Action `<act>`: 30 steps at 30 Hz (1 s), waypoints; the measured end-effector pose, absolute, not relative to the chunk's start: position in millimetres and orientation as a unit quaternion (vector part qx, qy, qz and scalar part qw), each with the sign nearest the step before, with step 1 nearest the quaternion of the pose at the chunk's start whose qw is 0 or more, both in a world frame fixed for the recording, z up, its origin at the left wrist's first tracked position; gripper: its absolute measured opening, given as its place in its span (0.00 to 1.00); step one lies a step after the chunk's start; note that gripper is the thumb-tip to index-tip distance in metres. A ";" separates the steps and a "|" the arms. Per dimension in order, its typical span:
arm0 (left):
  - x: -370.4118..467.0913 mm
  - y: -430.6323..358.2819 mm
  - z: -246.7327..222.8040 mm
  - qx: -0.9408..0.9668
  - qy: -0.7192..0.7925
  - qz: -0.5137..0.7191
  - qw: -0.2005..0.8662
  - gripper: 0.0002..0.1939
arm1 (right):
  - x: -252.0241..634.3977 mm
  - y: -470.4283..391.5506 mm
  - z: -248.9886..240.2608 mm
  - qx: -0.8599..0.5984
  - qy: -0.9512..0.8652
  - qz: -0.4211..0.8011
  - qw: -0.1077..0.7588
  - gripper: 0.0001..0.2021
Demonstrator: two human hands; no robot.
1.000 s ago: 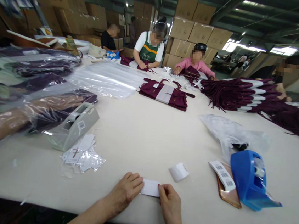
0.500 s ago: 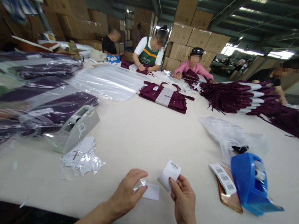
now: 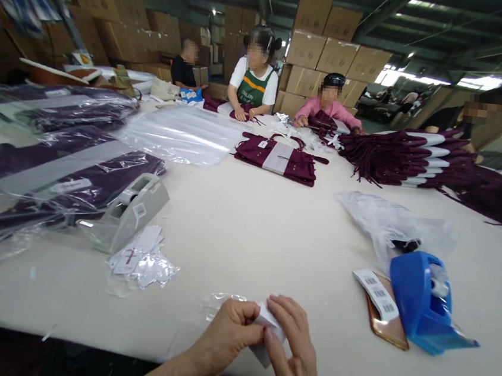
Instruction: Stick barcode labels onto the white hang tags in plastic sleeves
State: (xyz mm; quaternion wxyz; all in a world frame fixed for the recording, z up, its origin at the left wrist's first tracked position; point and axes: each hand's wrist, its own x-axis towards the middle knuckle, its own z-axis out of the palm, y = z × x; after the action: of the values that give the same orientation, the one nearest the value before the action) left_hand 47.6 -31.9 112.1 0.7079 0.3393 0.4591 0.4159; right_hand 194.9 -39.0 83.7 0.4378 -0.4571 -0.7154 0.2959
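Note:
Close to the table's front edge, my left hand (image 3: pixel 227 335) pinches the left side of a small white paper (image 3: pixel 269 320). My right hand (image 3: pixel 294 351) grips the same paper from the right, its fingertips touching those of my left hand. The fingers cover much of the paper, and its print is hidden. A clear plastic piece (image 3: pixel 220 305) lies flat just behind my left hand. Left of it is a heap of white tags and clear bags (image 3: pixel 147 261), beside a grey tape dispenser (image 3: pixel 134 214).
A blue tape dispenser (image 3: pixel 416 301) and a phone with a barcode strip (image 3: pixel 380 297) lie at right, clear plastic (image 3: pixel 377 222) behind. A maroon bag (image 3: pixel 276 158) lies mid-table; bagged maroon goods (image 3: pixel 69 169) cover the left. Several people stand along the far side.
My hands have come together, and my left hand has closed on paper. The roll with a barcode in my right hand and the white card on the table are no longer seen separately. The view shifted slightly.

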 end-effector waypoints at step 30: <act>44.2 -45.3 98.1 0.361 0.512 0.317 0.712 0.05 | 175.3 -54.8 60.8 -0.533 -0.489 0.557 0.408 0.18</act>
State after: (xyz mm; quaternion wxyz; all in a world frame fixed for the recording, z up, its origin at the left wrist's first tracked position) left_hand 44.2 -45.3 98.1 0.7121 0.3606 0.5124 0.3168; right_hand 175.3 -54.8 60.8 0.4085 -0.5331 -0.4887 0.5569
